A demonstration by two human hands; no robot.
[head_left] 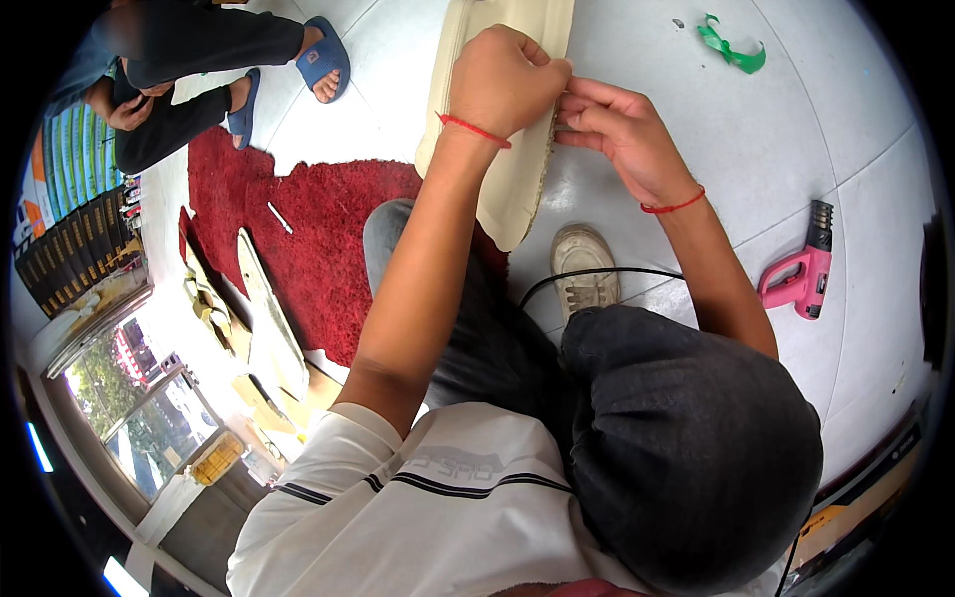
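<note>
A long beige padded trim panel (512,214) with a rough, frayed right edge rises from near my knees to the top of the head view. My left hand (502,82) lies over its upper part, fingers curled and thumb at the right edge. Just to the right, my right hand (622,129) pinches at that same edge, its fingertips close to my left thumb. Whatever fine material may be between the fingertips is too small to tell. Both wrists wear red cords.
A red shaggy carpet (328,229) lies left, with long cut pieces (269,308) beside it. A pink heat gun (804,264) and a green scrap (733,48) rest on the white tiles. A black cable (607,270) crosses my shoe. Another person's sandalled foot (324,65) is upper left.
</note>
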